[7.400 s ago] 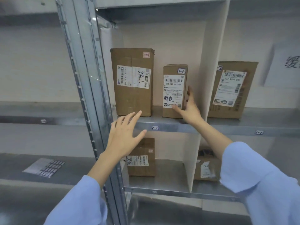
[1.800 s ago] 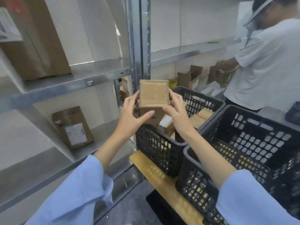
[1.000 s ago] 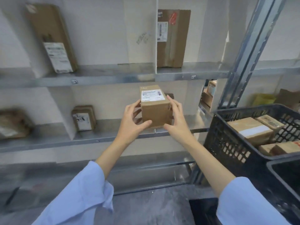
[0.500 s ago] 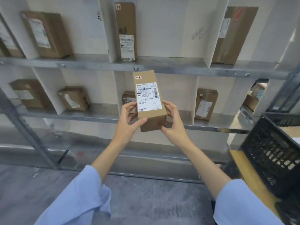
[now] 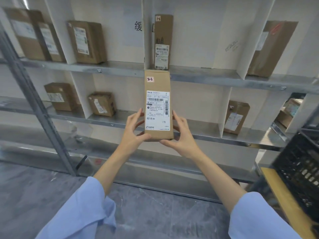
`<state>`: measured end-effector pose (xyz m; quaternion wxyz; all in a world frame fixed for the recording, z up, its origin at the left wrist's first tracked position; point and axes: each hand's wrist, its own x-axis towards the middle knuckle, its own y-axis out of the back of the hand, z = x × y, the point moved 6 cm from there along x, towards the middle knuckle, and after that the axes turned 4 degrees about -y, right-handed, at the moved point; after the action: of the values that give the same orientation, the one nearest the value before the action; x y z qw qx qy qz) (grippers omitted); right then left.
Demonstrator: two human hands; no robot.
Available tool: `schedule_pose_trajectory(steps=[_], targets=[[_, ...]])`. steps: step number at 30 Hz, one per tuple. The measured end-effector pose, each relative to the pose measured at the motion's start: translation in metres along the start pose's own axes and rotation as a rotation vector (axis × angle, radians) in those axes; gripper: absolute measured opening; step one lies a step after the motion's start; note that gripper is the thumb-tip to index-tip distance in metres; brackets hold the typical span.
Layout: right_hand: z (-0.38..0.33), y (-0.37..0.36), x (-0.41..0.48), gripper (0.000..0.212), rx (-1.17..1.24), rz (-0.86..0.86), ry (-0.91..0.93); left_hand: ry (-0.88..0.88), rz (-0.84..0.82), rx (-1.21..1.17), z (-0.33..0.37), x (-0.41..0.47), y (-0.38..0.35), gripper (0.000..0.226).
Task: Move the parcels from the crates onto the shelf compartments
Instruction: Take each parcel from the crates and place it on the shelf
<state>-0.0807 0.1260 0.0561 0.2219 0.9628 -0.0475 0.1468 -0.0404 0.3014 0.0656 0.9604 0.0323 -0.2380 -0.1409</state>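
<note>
One parcel stands upright in the air before the shelf, with our left hand and right hand curled round its lower end from either side. We hold it label-forward (probably to read the handwritten "2-1" sticker and pick the matching compartment). Most compartments around it hold boxes, and a tall narrow box stands just above. White dividers and the shelf's metal lip lie between us and any slot. The black crate sits to our right.
</note>
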Motion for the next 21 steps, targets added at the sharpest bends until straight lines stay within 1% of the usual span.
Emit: schedule_pose_trajectory(steps=[2,6,13,15,18,19,21], targets=[[-0.005,-0.007,0.000,0.108,-0.016,-0.024,-0.003,-0.004,-0.001,-0.004,0.003,-0.004,0.006,0.085],[-0.013,-0.017,0.001,0.102,0.007,-0.008,-0.010,0.000,0.037,-0.008,0.006,-0.014,0.021,0.077],[-0.029,-0.042,0.010,0.082,0.057,-0.012,0.001,-0.009,0.087,0.043,0.012,-0.024,0.051,0.066],[-0.035,-0.051,0.012,0.085,0.057,-0.020,0.011,-0.020,0.109,0.067,0.014,-0.027,0.063,0.069],[-0.046,-0.068,0.016,0.100,0.036,-0.048,0.036,-0.040,0.126,0.121,0.018,-0.030,0.082,0.076],[-0.049,-0.074,0.018,0.102,0.021,-0.050,0.041,-0.046,0.133,0.140,0.019,-0.031,0.087,0.078],[-0.055,-0.084,0.023,0.098,-0.012,-0.052,0.054,-0.067,0.148,0.169,0.023,-0.032,0.098,0.078]])
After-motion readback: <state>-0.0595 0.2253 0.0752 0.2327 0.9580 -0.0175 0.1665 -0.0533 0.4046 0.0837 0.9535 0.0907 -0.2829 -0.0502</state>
